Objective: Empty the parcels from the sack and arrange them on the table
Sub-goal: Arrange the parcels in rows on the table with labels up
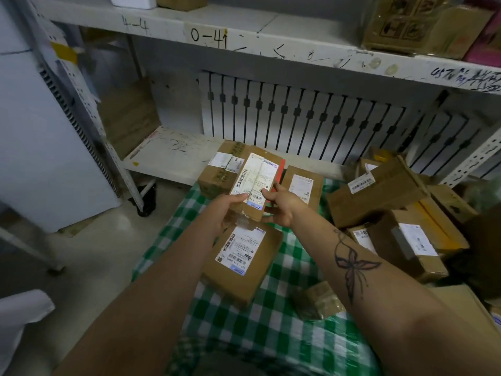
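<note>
Both hands hold one small cardboard parcel [254, 180] with a white shipping label, raised above the green-and-white checked sack [287, 321]. My left hand [226, 210] grips its near left corner, thumb on the label. My right hand [279, 204] grips its near right edge. Below it a flat labelled parcel [244, 267] lies on the sack. A larger brown parcel [219, 169] and a slim one [302, 185] lie beyond the held parcel. A small taped packet [317, 301] rests on the sack at the right.
A heap of cardboard boxes [393, 213] fills the right side. A low white shelf board [173, 156] runs behind the parcels, with a radiator-like grille [311, 123] at its back. An upper shelf [244, 36] bears handwritten marks. Grey floor [89, 253] lies to the left.
</note>
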Action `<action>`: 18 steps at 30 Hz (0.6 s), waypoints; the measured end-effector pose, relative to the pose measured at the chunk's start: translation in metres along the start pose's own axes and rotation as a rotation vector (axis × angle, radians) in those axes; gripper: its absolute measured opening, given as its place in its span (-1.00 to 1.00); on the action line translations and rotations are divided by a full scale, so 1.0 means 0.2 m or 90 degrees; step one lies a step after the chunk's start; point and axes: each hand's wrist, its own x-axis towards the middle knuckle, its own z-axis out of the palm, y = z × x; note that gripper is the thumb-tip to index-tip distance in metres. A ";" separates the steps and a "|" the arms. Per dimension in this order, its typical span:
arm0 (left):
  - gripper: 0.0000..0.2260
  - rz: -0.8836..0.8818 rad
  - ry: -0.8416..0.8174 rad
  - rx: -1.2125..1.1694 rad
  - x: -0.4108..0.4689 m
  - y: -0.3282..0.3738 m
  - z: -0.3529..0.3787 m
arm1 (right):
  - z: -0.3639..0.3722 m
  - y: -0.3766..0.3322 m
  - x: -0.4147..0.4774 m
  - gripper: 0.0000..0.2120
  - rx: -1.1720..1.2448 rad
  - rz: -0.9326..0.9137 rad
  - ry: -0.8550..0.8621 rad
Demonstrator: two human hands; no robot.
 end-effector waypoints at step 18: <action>-0.75 0.010 0.157 -0.012 0.09 -0.11 -0.55 | 0.57 0.22 0.22 -0.74 -0.170 0.070 0.056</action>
